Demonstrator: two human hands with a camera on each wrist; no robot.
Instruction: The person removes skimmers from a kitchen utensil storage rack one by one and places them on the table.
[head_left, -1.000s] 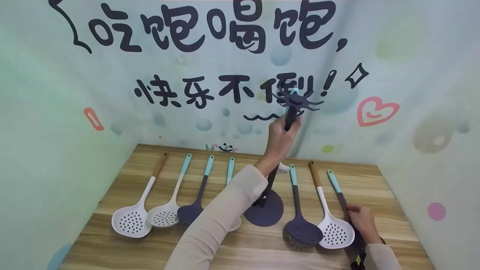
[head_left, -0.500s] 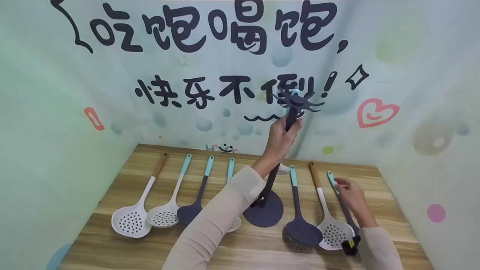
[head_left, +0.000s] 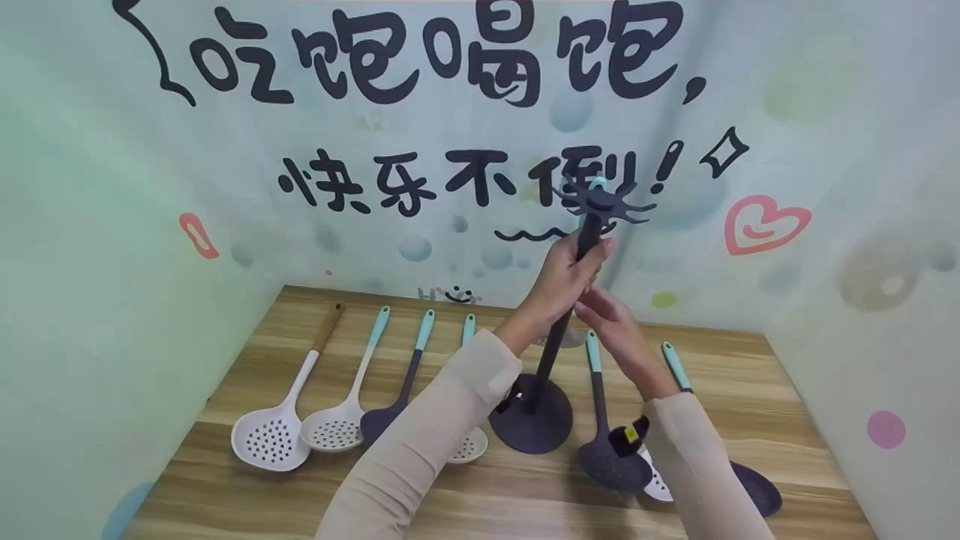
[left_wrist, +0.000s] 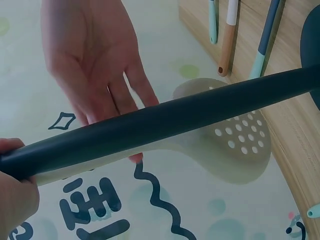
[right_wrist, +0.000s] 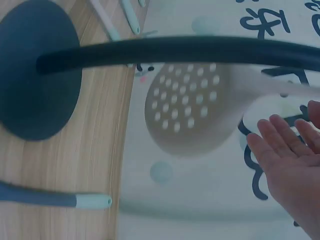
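Note:
My left hand (head_left: 564, 281) grips the upper pole of a dark rotating-style utensil stand (head_left: 553, 345), just below its ring of hooks (head_left: 604, 204). The stand's round base (head_left: 532, 435) is on the wooden table. A pale slotted skimmer (left_wrist: 235, 150) hangs behind the pole, its perforated bowl low and its handle running up toward the left hand. My right hand (head_left: 615, 322) is beside the pole under the left hand, palm turned up and fingers extended. In the left wrist view, those fingers pass behind the pole, close to the skimmer's handle. In the right wrist view, the fingers (right_wrist: 280, 142) look relaxed.
Several skimmers and ladles lie left of the stand, including a white skimmer (head_left: 270, 439) with a brown handle. On the right lie a dark slotted spoon (head_left: 611, 465), a white skimmer (head_left: 658, 480) mostly behind my right arm, and a dark utensil (head_left: 757, 487). A printed cloth backdrop (head_left: 480, 247) stands behind.
My right hand has left the turquoise-handled dark utensil at the far right and moved left and up to the stand's pole. My left hand keeps its grip on the pole.

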